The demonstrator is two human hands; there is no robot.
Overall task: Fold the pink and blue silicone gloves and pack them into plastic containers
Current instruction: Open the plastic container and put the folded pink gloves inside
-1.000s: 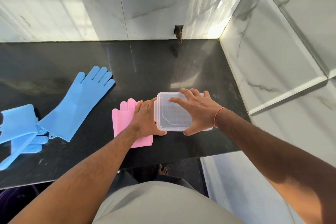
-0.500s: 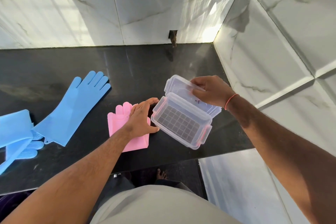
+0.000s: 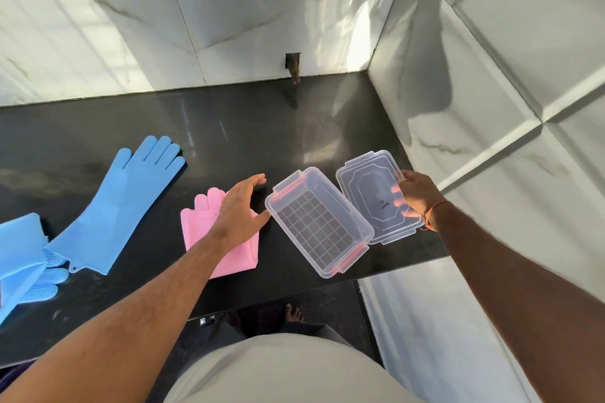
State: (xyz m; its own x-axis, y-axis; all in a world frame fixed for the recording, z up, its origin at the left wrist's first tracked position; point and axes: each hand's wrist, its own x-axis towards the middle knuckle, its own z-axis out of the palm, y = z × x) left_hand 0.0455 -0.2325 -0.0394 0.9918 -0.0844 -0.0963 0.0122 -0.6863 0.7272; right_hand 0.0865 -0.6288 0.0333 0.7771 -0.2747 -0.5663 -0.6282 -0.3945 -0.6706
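Clear plastic rectangular container (image 3: 319, 222) sits open on my black countertop (image 3: 229, 127); my right hand (image 3: 417, 198) pinches its clear lid (image 3: 370, 193), left hand (image 3: 239, 209) spread over folded pink silicone glove (image 3: 203, 226), blue silicone gloves (image 3: 121, 206) beside.

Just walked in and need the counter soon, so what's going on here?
A person is packing silicone gloves. The right hand holds the clear lid off the open, empty plastic container on the black counter. The left hand hovers open over the folded pink glove. One blue glove lies flat; more blue gloves sit at the left edge.
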